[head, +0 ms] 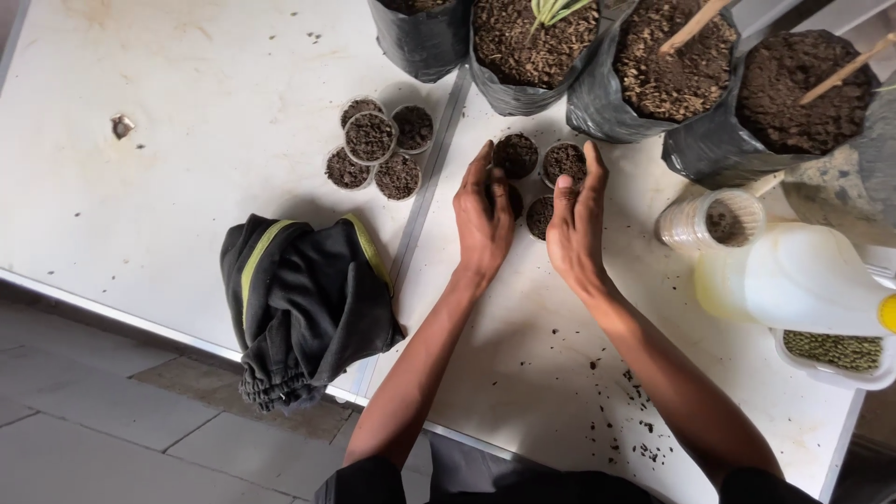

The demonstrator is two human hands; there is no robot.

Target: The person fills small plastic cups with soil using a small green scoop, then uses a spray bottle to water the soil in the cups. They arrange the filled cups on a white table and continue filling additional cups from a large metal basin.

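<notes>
Cupping a cluster of four small soil-filled cups (539, 177) on the white table (187, 187), both hands rest open, fingers straight and held together, palms turned inward toward each other. The left hand (483, 217) lies against the cluster's left side and partly covers one cup; the right hand (576, 224) stands against its right side. Neither hand pinches or grips anything.

A second group of five soil-filled cups (378, 149) sits well apart to the left, beyond the table seam. A bundled black garment with yellow-green stripes (303, 303) lies at the near table edge.

Along the far edge stand four black plastic grow bags (607, 103) filled with dark soil; one holds a green shoot, two hold wooden sticks. To the right lie a clear jar (709, 222) on its side, a translucent white jug with a yellow cap (793, 280), and a white tray of green seeds (835, 355). Loose soil crumbs scatter across the near tabletop. No labels are legible.
</notes>
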